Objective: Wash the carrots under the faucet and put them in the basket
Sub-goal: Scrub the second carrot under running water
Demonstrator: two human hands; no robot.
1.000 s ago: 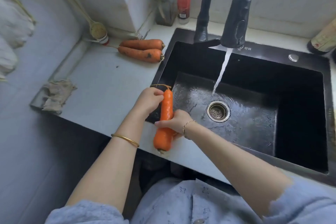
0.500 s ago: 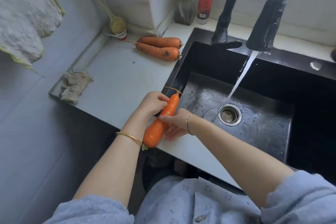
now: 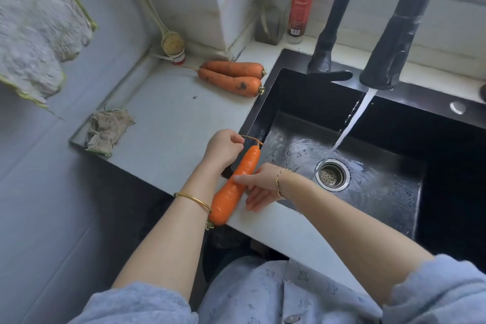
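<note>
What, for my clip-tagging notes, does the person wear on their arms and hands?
Light blue sleeves, pushed up, leave both forearms bare. A plain gold bangle circles the left wrist; a thinner gold bracelet with a dark strand circles the right. The left hand and right hand wear no gloves or visible rings.

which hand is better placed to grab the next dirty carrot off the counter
Probably left: the left hand is on the counter side, nearer the dirty carrots; the right hand holds the washed carrot.

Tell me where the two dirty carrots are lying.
In the head view, the two dirty carrots lie side by side on the countertop, just left of the sink's far left corner, near the brush.
</note>
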